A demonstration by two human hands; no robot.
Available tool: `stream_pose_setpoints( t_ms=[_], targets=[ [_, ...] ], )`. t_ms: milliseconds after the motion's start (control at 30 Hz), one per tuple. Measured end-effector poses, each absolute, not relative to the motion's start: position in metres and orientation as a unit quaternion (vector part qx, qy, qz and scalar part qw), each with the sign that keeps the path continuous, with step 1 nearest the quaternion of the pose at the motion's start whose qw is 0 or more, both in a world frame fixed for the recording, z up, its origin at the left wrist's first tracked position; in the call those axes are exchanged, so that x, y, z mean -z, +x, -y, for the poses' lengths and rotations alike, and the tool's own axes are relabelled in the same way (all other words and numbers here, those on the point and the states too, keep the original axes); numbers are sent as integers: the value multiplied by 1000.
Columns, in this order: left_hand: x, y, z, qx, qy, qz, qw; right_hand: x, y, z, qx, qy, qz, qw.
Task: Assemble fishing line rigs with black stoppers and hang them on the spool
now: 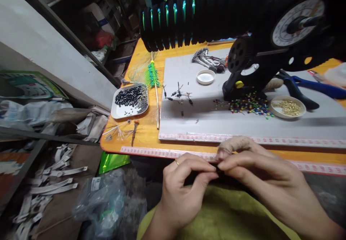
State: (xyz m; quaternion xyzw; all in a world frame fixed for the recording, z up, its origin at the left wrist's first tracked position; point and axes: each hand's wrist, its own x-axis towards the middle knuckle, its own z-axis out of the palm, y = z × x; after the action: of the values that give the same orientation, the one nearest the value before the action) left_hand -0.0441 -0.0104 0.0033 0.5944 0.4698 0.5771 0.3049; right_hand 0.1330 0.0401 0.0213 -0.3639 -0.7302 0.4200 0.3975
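Above my lap, just in front of the table edge, my two hands almost meet at the fingertips. My left hand (182, 187), with a ring on one finger, pinches its thumb and forefinger together. Close by on the right, my right hand (267, 175) makes a similar pinch; one of its fingers has a tan wrapping. Whatever lies between the fingertips is too small and dark to make out. Beyond them on the grey board (205, 124) lie small black pieces with wires (178, 94) and a heap of multicoloured round-headed pins (250, 105).
A black machine with a dial (297, 23) overhangs the board. A white tray (115, 112) holds black tubes. Nearby are a gold-bead dish (274, 115), a small white dish (205, 77), blue-handled pliers (319, 87), a green-tufted stick (152, 76) and measuring tape (167, 153).
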Motion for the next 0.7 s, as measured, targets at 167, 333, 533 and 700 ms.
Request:
stream_pose_setpoints(
  t_ms=[167,333,533,700],
  targets=[
    [-3,-45,11,-578,588,-483,293,-19,134,-39,-462,-352,721,377],
    [-3,-44,9,-570,629,-474,232,-19,128,-37,-385,-351,759,391],
    [-3,-46,8,-556,667,-456,196,-16,130,-34,-355,-339,777,394],
    [6,-58,-1,-541,682,-463,170,-12,139,-28,-492,-298,697,427]
  ],
)
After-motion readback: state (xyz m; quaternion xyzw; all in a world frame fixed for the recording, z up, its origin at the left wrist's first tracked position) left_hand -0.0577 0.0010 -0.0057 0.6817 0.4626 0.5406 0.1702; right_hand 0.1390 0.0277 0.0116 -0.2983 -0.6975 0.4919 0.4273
